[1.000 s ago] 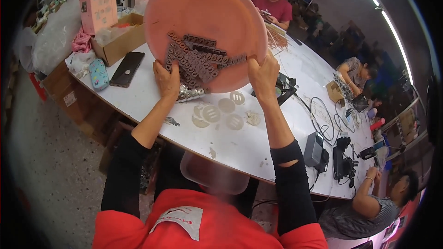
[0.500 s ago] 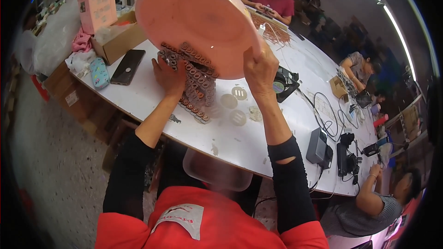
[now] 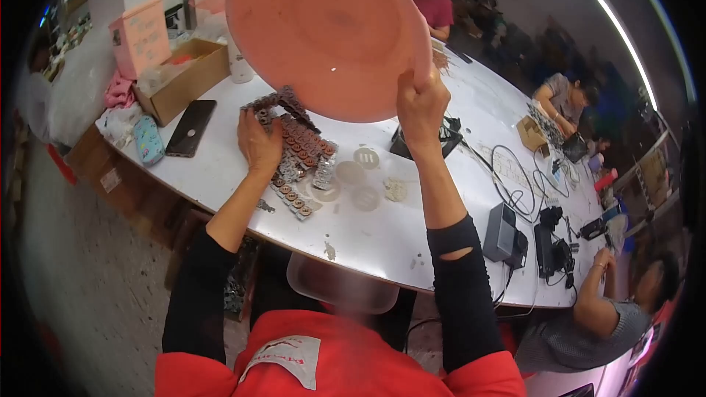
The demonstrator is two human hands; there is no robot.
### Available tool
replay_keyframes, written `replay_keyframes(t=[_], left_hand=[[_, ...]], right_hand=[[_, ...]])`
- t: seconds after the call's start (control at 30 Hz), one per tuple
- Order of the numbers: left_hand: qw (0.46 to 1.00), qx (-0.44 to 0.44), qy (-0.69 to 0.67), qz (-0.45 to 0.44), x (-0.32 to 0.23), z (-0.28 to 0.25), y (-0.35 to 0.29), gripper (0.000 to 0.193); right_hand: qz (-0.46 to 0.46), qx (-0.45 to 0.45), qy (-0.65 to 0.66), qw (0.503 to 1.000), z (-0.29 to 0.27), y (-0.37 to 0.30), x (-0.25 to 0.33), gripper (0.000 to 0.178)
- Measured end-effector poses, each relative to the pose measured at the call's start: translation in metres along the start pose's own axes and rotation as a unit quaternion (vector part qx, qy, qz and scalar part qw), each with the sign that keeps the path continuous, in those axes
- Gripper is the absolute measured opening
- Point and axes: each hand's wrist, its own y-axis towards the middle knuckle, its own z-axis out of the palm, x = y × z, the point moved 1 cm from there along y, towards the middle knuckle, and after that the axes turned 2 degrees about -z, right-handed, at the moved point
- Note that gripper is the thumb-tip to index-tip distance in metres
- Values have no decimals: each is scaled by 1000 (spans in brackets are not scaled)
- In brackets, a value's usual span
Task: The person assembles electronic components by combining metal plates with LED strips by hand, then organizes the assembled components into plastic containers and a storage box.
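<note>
A large pink plastic basin (image 3: 346, 51) is tilted up on its side above the table, its inside facing me, with no parts in it. My right hand (image 3: 423, 106) grips its rim at the right. Below it on the white table lies a heap of strips of small metal parts with copper-coloured rings (image 3: 301, 143), some stacked and leaning on one another. My left hand (image 3: 259, 143) is at the heap's left side, its fingers curled round the end strips and its thumb against them. The fingertips are partly hidden by the parts.
Round translucent discs (image 3: 350, 173) lie right of the heap. A black fan (image 3: 434, 140) with cables stands farther right, near a grey power adapter (image 3: 501, 231). At left are a phone (image 3: 191, 129), a blue case (image 3: 148, 140) and a cardboard box (image 3: 182, 81). Several people sit around the table.
The basin has risen and tipped further upright, away from the strips. The heap now rests wholly on the table, and my left hand has curled closer round its left end.
</note>
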Motion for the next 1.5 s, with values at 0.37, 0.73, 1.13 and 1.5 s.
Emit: replay_keyframes(t=[0.37, 0.73, 1.13, 1.5], left_hand=[[994, 91, 31, 53, 17, 2, 22, 49], [988, 152, 26, -7, 17, 1, 18, 53], [980, 189, 1, -60, 30, -3, 30, 56], [979, 193, -12, -55, 23, 9, 23, 56]], right_hand=[[138, -2, -189, 972, 19, 80, -124, 44], [498, -299, 349, 736, -83, 33, -253, 34], [563, -237, 217, 762, -35, -17, -370, 43], [547, -188, 188, 794, -89, -11, -310, 41]])
